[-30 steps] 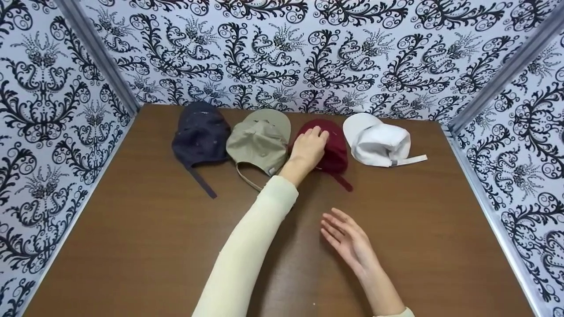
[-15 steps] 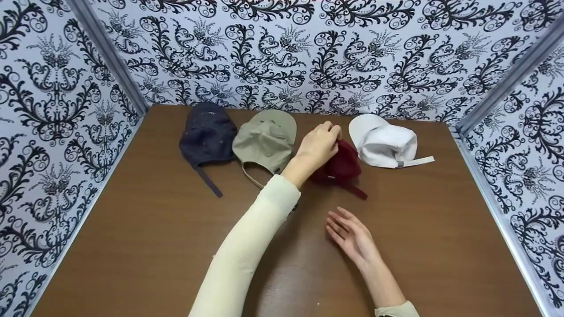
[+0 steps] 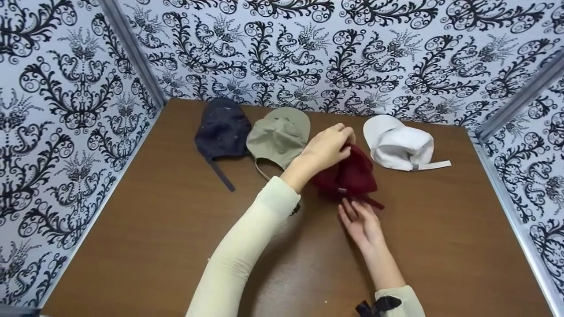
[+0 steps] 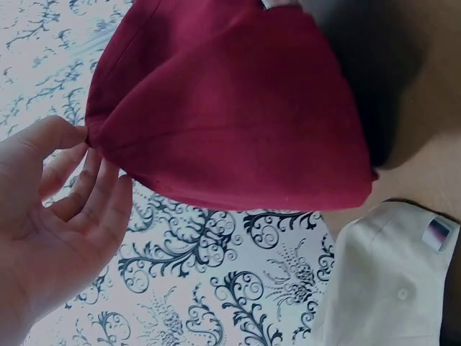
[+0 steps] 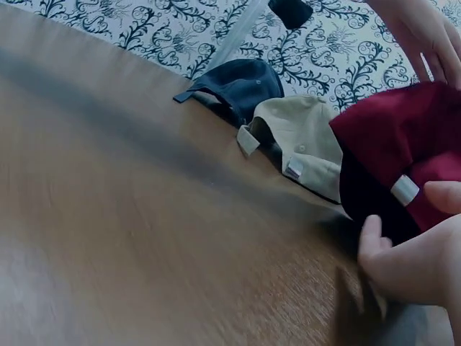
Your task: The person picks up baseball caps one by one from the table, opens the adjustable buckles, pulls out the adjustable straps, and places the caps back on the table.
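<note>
My left hand (image 3: 328, 147) pinches the crown of a maroon baseball cap (image 3: 359, 171) between thumb and fingers. The left wrist view shows that pinch at the cap's peak, with the maroon cloth (image 4: 238, 115) hanging from the fingertips. The cap is tilted, its back opening and strap toward me. Just below its rear edge is my right hand (image 3: 363, 224), fingers extended and spread. In the right wrist view a metal strap buckle (image 5: 405, 189) shows close to the right fingers; whether they touch the cap I cannot tell.
A navy cap (image 3: 224, 132) and an olive-beige cap (image 3: 277, 138) lie left of the maroon one, a white cap (image 3: 403, 145) to its right. All rest along the back of a brown table (image 3: 158, 229). Patterned walls (image 3: 282, 53) enclose the back and sides.
My left hand has taken hold of the maroon cap's crown and drawn it up and toward me. My right hand has moved closer to the cap's rear edge. The view has shifted slightly.
</note>
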Tool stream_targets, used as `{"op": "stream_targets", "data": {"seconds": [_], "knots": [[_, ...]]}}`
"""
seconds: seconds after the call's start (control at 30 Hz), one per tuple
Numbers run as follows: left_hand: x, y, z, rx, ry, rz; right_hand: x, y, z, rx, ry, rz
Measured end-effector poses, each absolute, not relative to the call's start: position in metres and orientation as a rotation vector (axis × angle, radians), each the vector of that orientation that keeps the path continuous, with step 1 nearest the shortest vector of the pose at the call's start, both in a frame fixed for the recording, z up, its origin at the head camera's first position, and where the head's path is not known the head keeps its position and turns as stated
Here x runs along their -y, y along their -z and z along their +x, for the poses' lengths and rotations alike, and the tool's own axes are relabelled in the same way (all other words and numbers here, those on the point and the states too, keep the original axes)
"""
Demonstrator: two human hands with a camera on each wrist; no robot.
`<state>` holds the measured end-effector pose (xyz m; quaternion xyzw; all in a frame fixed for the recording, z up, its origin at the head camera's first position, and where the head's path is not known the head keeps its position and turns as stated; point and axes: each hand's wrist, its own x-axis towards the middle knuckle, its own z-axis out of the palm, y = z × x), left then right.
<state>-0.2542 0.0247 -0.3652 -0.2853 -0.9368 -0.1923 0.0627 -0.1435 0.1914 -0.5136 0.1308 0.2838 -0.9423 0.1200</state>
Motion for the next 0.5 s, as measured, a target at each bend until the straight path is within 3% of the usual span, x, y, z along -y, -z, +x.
{"op": "stream_targets", "data": {"seconds": [0.2, 0.5], "knots": [[-0.018, 0.363, -0.245, 2.825, 0.579, -0.873, -0.191, 0.51, -0.141, -0.631, 2.836, 0.163], [-0.001, 0.368, -0.216, 2.655, 0.623, -0.754, -0.173, 0.49, -0.129, -0.555, 2.828, 0.164]]}}
